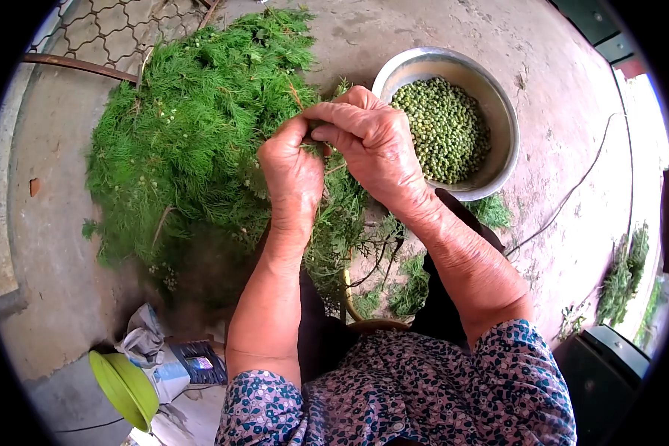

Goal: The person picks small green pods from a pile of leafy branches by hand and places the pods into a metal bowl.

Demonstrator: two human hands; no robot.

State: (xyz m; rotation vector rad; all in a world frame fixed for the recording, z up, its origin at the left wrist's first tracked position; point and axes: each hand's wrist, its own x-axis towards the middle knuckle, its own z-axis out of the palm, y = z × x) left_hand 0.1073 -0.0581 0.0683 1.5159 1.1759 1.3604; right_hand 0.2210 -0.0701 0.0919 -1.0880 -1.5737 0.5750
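Note:
My left hand (pixel 293 175) is closed around a conifer sprig (pixel 342 212), whose thin brown stem and feathery green leaves hang out below the fingers. My right hand (pixel 383 145) meets it at the fingertips, thumb and forefinger pinched together. What lies between the right fingertips is too small and hidden to make out. Close by on the right stands a metal basin (pixel 507 123), partly filled with small round green cones or seeds (pixel 442 130). To the left spreads a big heap of feathery green conifer branches (pixel 193 126), some bearing little pale round fruits.
Loose green sprigs (pixel 409 290) lie on the concrete floor between my legs, and more greenery (pixel 624 275) lies far right. A lime-green plastic bowl (pixel 123 390) and some bags (pixel 167 372) sit at lower left. A thin cable (pixel 572 189) crosses the floor.

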